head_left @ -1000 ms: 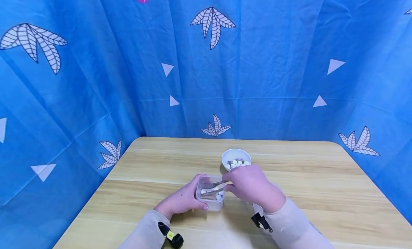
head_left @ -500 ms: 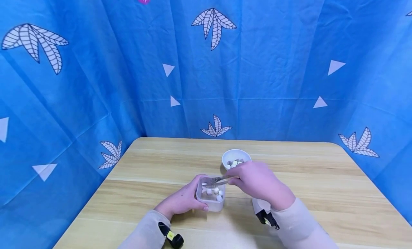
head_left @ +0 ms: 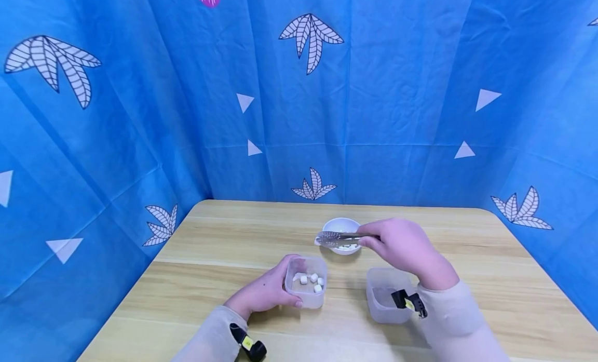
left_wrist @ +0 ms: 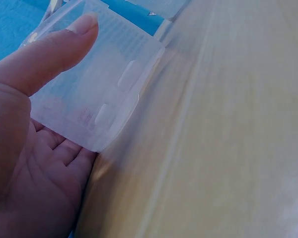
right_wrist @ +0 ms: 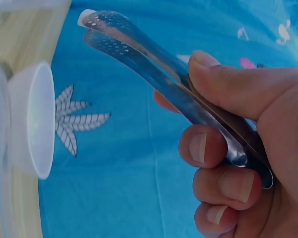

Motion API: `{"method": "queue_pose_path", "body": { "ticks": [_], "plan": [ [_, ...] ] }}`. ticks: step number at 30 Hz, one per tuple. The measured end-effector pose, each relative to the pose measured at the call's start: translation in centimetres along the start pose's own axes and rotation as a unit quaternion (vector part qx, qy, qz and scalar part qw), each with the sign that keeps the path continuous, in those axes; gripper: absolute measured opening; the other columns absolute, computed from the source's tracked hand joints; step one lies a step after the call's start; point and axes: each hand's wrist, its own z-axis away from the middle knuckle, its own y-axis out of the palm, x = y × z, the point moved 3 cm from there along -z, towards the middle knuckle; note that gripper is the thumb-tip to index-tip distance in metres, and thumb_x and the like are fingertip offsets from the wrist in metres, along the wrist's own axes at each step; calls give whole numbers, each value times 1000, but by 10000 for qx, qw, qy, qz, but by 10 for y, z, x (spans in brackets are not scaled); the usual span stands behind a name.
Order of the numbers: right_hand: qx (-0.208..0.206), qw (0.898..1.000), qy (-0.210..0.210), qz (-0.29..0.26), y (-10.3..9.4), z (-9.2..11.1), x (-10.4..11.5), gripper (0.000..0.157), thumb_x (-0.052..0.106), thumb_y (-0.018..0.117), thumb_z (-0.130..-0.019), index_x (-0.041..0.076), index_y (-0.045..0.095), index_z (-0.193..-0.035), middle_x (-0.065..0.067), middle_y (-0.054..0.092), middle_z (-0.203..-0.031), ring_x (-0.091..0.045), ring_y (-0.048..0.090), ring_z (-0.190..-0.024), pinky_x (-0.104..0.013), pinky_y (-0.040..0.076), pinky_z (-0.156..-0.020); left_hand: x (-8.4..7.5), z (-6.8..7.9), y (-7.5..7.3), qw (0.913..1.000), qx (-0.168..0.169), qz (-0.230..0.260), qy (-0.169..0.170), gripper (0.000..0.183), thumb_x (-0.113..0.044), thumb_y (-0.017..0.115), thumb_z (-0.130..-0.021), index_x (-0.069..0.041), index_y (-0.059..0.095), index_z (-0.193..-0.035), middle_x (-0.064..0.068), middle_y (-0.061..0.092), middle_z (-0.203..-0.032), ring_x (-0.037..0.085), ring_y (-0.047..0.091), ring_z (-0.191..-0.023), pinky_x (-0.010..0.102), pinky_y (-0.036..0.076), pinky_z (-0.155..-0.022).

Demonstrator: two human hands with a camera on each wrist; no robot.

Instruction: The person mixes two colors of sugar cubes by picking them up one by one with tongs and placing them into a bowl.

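My left hand (head_left: pixel 263 289) grips a clear plastic container (head_left: pixel 312 299), thumb on the near wall and fingers round the far side. Several small white marshmallow-like cubes (head_left: pixel 314 277) lie inside it. My right hand (head_left: pixel 404 247) holds perforated metal tongs (head_left: pixel 343 239), thumb above and fingers curled below in the right wrist view. Between the tong tips sits a white piece (right_wrist: pixel 84 18), partly hidden by the metal. In the head view the tongs overlap a white bowl (head_left: pixel 340 225) holding small pieces, which they largely cover.
A second clear plastic container (head_left: pixel 385 314) stands on the wooden table (head_left: pixel 243 232) below my right wrist, partly covered by the wrist strap (head_left: pixel 409 303). Blue patterned cloth (head_left: pixel 397 118) hangs behind the table and along both sides.
My right hand has lifted the tongs out of the left container and carried them up and right to the bowl, a white piece at their tips. The left hand keeps its place.
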Motion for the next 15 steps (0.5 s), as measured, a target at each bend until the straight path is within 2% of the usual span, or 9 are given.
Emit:
{"method": "queue_pose_path", "body": {
  "ticks": [5, 9, 15],
  "plan": [
    [105, 9993, 354, 62, -2, 3, -16, 14, 28, 71, -95, 22, 78, -106, 10, 73, -96, -17, 70, -88, -46, 56, -76, 0, 0, -1, 10000, -6, -9, -57, 89, -26, 89, -75, -28, 36, -146, -2, 50, -143, 21, 49, -127, 44, 35, -110],
    [291, 9975, 620, 153, 0, 4, -26, 13, 29, 71, -95, 24, 78, -104, 10, 73, -93, -18, 69, -85, -47, 55, -72, -1, 0, -1, 10000, -8, -19, -55, 89, -27, 89, -75, -29, 36, -146, -3, 50, -143, 21, 49, -128, 45, 34, -110],
    [505, 9957, 752, 177, 8, 2, -33, 16, 30, 71, -95, 21, 79, -106, 8, 73, -93, -17, 67, -82, -47, 55, -70, 0, -1, -1, 10000, -26, -35, -41, 89, -26, 89, -75, -28, 36, -146, -3, 50, -143, 21, 47, -130, 47, 33, -112]
  ]
}}
